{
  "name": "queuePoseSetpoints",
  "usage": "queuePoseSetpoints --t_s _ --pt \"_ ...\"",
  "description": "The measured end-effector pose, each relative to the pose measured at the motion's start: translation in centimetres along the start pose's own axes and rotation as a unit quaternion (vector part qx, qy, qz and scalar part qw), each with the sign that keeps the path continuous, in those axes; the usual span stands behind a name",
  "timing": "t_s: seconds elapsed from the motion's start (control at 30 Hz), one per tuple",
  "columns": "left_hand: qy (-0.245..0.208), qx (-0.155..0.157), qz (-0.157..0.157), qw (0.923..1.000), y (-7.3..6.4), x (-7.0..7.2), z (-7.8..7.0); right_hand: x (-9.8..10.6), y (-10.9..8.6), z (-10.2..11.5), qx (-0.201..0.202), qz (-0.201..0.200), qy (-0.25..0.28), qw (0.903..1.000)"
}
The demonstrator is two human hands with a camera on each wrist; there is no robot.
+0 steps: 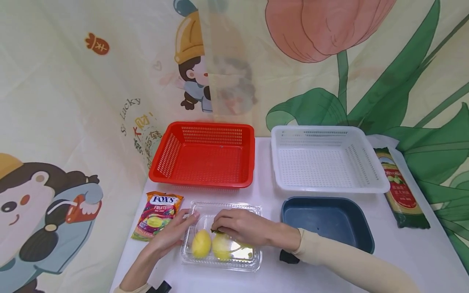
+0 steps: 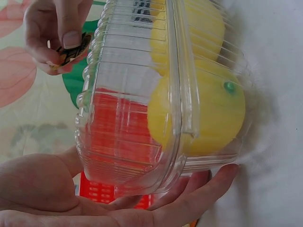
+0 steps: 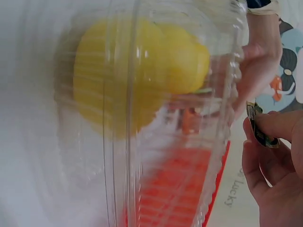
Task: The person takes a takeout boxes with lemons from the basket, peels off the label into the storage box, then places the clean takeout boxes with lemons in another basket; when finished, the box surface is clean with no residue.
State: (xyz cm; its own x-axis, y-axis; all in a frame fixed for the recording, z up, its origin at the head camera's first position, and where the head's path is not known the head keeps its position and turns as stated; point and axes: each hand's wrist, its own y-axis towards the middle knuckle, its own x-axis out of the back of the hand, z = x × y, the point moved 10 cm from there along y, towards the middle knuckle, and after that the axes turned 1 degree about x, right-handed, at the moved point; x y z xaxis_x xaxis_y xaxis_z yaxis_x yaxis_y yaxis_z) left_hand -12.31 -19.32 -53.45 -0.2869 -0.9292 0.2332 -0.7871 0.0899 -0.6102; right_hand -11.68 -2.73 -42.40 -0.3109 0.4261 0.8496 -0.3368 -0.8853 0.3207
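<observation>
A clear plastic clamshell box (image 1: 205,264) lies closed on the table with yellow lemons (image 1: 201,244) inside it. My left hand (image 1: 172,230) rests against the box's left side, its fingers stretched along the wall in the left wrist view. Above the lid, my right hand (image 1: 238,224) pinches a small dark sticker (image 3: 260,127) with a gold edge between thumb and fingers. In the left wrist view this sticker (image 2: 73,53) sits just off the lid's ridged top. Part of the lemons is hidden under my right hand in the head view.
Behind the box stand a red basket (image 1: 249,175) and a white basket (image 1: 329,189). A dark blue tub (image 1: 322,219) is beyond my right forearm. A Fox's candy bag (image 1: 157,215) lies at the left, and a green-and-red packet (image 1: 401,189) at the far right.
</observation>
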Motion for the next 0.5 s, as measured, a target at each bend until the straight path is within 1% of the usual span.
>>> queuePoseSetpoints --t_s 0.17,0.27,0.33,0.5 --pt "0.005 0.002 0.002 1.0 0.1 -0.1 0.0 2.0 -1.2 -1.2 -0.016 -0.031 0.047 0.9983" --pt "0.004 -0.002 0.002 1.0 0.1 0.0 0.0 3.4 -2.2 -2.2 -0.035 -0.051 0.068 0.9958" --pt "0.004 -0.005 0.002 1.0 0.1 0.0 -0.1 4.4 -3.2 -2.9 -0.055 -0.063 0.071 0.9939" --pt "0.002 -0.005 0.005 1.0 0.1 0.0 0.0 7.0 -6.2 -4.5 -0.087 -0.104 0.067 0.9885"
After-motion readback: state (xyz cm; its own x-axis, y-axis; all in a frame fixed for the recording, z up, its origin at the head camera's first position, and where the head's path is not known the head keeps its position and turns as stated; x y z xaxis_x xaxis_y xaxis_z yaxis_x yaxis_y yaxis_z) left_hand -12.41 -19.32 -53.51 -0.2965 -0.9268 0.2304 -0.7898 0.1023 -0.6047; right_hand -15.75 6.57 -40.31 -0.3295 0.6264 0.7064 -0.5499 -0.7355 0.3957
